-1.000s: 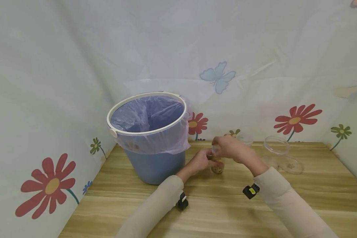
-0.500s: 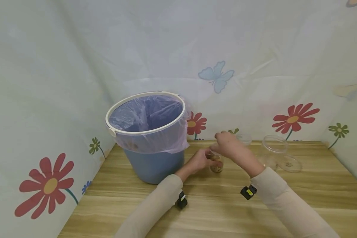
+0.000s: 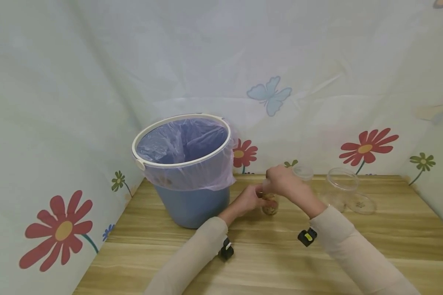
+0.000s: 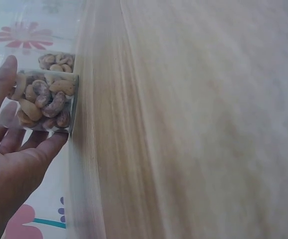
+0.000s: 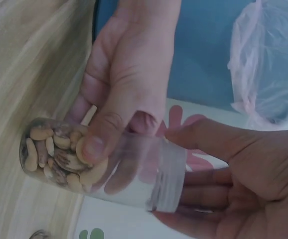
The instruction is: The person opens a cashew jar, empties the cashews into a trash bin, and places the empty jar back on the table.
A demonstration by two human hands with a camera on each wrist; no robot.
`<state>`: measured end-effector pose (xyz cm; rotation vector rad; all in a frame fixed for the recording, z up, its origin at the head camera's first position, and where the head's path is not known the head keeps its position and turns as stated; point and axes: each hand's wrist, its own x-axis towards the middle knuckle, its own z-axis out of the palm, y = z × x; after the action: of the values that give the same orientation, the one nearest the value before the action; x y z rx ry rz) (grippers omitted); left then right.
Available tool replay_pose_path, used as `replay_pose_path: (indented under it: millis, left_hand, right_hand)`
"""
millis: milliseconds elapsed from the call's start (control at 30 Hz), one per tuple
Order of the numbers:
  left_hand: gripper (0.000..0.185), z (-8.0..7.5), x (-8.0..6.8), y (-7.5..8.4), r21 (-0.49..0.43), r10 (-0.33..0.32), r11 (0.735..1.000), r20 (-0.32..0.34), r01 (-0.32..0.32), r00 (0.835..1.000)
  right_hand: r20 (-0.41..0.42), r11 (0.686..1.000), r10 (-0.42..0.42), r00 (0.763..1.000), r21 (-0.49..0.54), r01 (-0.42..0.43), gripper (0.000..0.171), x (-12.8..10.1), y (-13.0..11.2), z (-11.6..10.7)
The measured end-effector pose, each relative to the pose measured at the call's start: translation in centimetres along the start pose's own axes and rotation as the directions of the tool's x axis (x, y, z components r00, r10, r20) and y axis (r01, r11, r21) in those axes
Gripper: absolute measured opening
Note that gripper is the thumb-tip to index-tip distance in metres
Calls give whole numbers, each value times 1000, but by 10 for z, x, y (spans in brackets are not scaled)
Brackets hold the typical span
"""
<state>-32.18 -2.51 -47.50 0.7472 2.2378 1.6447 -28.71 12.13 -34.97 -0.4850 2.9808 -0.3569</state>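
Small clear jar [image 3: 270,203] of cashews stands on wooden table [image 3: 280,254], just right of blue bin [image 3: 192,200]. Left hand [image 3: 250,199] wraps jar body, thumb across front – right wrist view shows this plainly [image 5: 129,84]. Right hand [image 3: 284,180] curls round jar's lid end; head view hides lid, right wrist view shows fingers [image 5: 204,139] on it. Left wrist view: only nuts [image 4: 44,102] through glass, fingertips [image 4: 4,74] on it.
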Motion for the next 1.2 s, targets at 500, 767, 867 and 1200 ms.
replay_pose_path:
  millis: [500,767,867,1200]
  left_hand:
    - [37,1,1,-1,-30,-1,1000,12,2,1000]
    - [35,1,2,-3,-36,36,999,18,-35,999]
    - [34,1,3,-4,-19,37,999,20,-37,999]
    - [38,0,1,-2,-21,-8,1000,13,8,1000]
  right_hand:
    - [3,1000,3,1000,24,-3,46,-5,-1,-1]
    - [-85,989,101,991,-98,-109,49,-6,-11,10]
    - [-92,991,103,990,-76,-110,41,-7,-11,12]
    - [40,989,-146,989,-7,146,34,-5,4,1]
